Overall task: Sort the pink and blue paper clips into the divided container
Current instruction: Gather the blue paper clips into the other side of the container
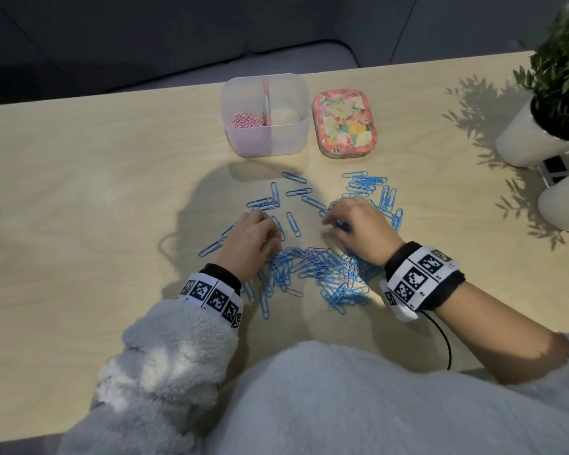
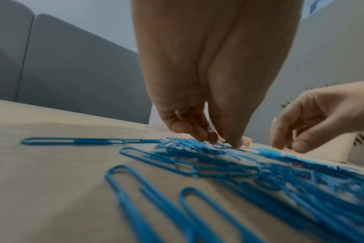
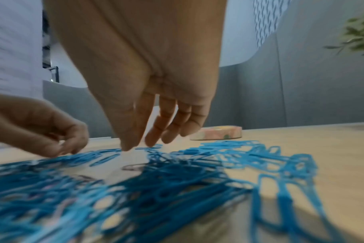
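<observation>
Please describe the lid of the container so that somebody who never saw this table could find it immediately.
Start at the translucent plastic divided container at the far middle of the pale wooden table. Directly to its right lies the flat rounded-rectangle floral lid, top side up. It alone has a pink, yellow and green flower pattern; the clips nearby are plain blue or pink wire.

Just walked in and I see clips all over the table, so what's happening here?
A person is sorting paper clips by colour. The divided container holds pink clips in its left compartment; the right one looks empty. Blue clips lie spread over the table, a few pink among them. The left hand and right hand are both down in the spread, fingers at the clips.
</observation>
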Motion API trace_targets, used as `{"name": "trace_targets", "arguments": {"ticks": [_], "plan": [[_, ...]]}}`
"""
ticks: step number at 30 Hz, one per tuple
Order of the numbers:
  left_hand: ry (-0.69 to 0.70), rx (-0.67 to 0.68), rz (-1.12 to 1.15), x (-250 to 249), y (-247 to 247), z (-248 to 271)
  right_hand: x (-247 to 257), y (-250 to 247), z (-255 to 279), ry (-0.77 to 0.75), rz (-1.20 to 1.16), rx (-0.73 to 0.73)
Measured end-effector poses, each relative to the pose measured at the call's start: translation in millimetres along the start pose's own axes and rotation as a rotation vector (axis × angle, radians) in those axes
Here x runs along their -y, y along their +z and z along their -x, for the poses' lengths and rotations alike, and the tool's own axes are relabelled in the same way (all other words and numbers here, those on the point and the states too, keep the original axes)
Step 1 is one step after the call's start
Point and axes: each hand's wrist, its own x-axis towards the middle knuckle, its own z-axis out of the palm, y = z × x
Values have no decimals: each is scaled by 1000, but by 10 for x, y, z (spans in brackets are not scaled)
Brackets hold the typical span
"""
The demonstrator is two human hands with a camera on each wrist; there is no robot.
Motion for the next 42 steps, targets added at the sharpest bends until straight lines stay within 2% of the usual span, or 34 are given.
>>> {"name": "trace_targets", "arguments": {"ticks": [3, 6, 8, 10, 12, 15, 18, 21, 24, 26, 29, 31, 33, 36, 37, 38, 42], "plan": [[-64, -29, 252, -60, -56, -39, 139, 76, 81, -43, -53, 68], [-225, 62, 569, -116, -87, -101, 193, 178, 85, -19, 19, 159], [-309, 145, 715, -173, -90, -124, 207, 230, 68, 19, -8, 163], [-287, 215, 646, -235, -81, -137, 193, 252, 66, 26, -47, 145], [-199, 256, 439, -241, -41, -145, 151, 226, 72, 20, -136, 107], [-107, 255, 166, -168, 2, -146, 32, 118, 30, 143, -360, -23], [-92, 222, 102, -93, -6, -126, -61, 7, 0, 224, -498, -49], [-83, 222, 136, -54, -34, -101, -69, -6, -20, 143, -287, 36], [-117, 186, 263, -15, -90, -98, -51, 12, -63, 112, -57, 119], [-156, 128, 302, 56, -132, -113, -24, 13, -91, 90, 17, 165], [-183, 99, 210, 145, -160, -114, 8, 9, -110, 64, 76, 176], [-160, 78, 130, 119, -145, -111, 19, 5, -119, 71, -33, 110], [-122, 61, 111, 24, -116, -119, 27, -2, -133, 128, -274, 53], [-44, 132, 51, -153, -25, -160, 74, 29, -112, 279, -680, 134], [-22, 155, 18, -200, 8, -172, 100, 51, -96, 296, -717, 173], [-8, 170, -2, -225, 40, -186, 138, 66, -79, 287, -665, 207], [-3, 183, 14, -237, 89, -201, 242, 162, 13, 151, -127, 197]]}}
